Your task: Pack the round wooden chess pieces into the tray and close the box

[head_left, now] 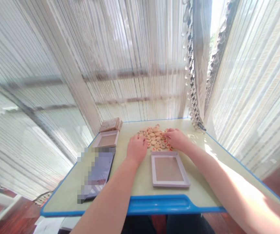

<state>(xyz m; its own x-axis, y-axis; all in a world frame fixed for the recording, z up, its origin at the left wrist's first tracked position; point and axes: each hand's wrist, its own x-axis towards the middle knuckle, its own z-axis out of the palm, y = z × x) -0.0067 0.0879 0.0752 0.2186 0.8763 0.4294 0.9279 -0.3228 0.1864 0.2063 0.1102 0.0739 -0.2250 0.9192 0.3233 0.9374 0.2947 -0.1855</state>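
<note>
Your left hand (pixel 137 148) and right hand (pixel 176 139) are sitting by discs (pixel 157 138), but I can't tell if fingers (pixel 170 131) are grasping any.

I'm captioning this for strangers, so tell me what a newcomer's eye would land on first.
Probably the round pieces, clustered toward the far side of the table, between the left hand and right hand. The pale curtains behind, filling most of the upper view, would compete, followed by the shallow tray on the near side of the pieces.

Tan pieces (pixel 153 143), some red-marked; blue-edged table (pixel 141 182); striped curtain (pixel 140 58)
</note>
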